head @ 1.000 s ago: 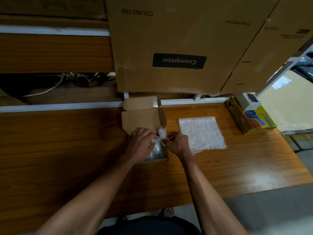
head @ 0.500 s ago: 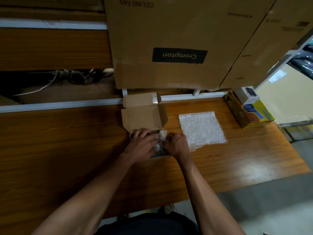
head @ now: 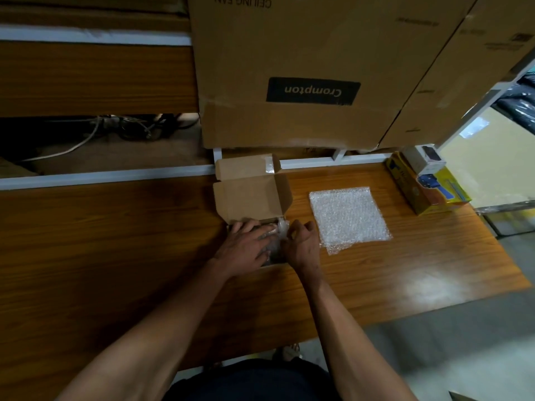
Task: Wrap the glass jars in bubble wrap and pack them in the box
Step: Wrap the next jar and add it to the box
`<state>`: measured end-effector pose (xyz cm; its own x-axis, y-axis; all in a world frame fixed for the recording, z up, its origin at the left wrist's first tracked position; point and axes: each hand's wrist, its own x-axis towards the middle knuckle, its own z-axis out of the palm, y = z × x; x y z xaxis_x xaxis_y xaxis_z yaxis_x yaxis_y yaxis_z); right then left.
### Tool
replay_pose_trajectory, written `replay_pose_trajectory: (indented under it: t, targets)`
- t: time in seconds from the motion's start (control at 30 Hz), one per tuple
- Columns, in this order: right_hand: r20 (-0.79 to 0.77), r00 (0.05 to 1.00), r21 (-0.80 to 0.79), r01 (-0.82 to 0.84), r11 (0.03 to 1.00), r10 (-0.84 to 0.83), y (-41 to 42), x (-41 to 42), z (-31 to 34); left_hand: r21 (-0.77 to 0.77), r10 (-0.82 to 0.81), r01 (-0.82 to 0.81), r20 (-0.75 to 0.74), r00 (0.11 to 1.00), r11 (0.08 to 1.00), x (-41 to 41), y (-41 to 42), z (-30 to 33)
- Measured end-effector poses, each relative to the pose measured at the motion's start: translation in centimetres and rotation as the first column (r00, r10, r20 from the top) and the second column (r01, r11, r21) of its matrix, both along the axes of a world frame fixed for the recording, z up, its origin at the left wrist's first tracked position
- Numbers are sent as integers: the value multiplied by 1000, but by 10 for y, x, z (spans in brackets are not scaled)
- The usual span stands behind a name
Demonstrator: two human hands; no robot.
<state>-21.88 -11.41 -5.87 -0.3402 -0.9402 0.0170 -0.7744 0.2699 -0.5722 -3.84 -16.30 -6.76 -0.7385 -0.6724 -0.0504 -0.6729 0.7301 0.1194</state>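
Inside the small box (head: 252,198) the wrapped jar (head: 276,230) was mostly hidden, its count unclear; the left hand (head: 246,246) pressed flat on it with straight fingers; the right hand (head: 301,244) pinched its wrap; one spare bubble wrap sheet (head: 347,217) lay right of the box.

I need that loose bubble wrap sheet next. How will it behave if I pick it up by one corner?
The bubble wrap sheet will probably flop and drape, since it is thin and its near corner already lies crumpled. It looks very light, so it may slide on the glossy table when pushed rather than lifted.
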Motion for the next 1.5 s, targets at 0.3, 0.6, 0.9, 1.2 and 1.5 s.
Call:
replay_pose_trajectory:
  t: [0.3, 0.6, 0.9, 1.2, 1.5]
  targets:
    - [142, 989, 41, 23, 999, -29, -6, -11, -11, 33, 0, -2, 40, 999, 999, -2, -3, 4]
    - [128, 991, 110, 31, 993, -45, -3, -9, -25, 49, 16, -17, 33, 999, 999, 2, -2, 6]
    - [-236, 956, -37, -186, 982, 172, 22, -20, -31, 64, 44, -46, 28, 999, 997, -1, 2, 5]
    - [-380, 892, 188, -184, 965, 245, 8, -21, -11, 67, 60, -61, 19, 998, 996, -3, 4, 3]
    - [-371, 817, 478, -239, 845, 442, 15, -18, -4, 51, 70, -73, 48, 996, 996, -7, 5, -1]
